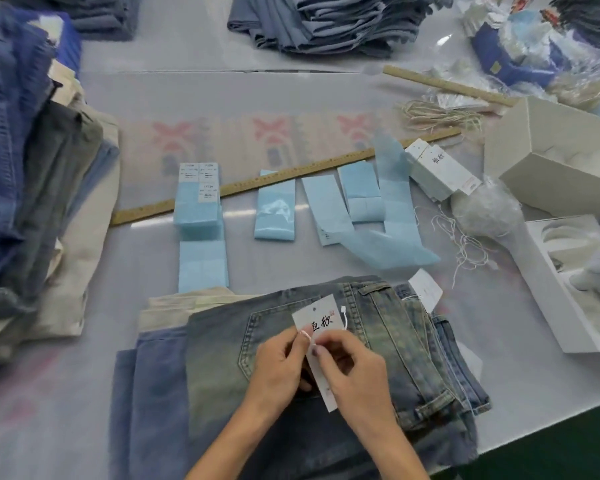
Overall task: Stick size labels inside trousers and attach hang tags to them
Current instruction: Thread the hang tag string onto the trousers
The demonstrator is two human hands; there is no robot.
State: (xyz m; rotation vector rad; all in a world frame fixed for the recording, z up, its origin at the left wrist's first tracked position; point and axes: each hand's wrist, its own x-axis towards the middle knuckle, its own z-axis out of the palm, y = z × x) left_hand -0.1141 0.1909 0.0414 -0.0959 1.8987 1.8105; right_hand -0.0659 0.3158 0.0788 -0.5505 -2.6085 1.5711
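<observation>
A faded pair of jeans (388,344) lies on top of a small pile at the table's near edge, back pocket up. On it rests a white hang tag (317,318) with black characters and a white string (344,318). My left hand (278,367) pinches the tag's left edge. My right hand (355,370) grips the tag and its string from the right. Blue strips of size labels (197,202) lie in a row behind the jeans. A stack of spare hang tags (440,171) sits at the right.
A long wooden ruler (257,181) crosses the table behind the labels. Tall piles of trousers (32,161) stand at the left and at the back (329,22). White open boxes (568,271), loose strings (465,244) and a clump of plastic fasteners (485,209) fill the right side.
</observation>
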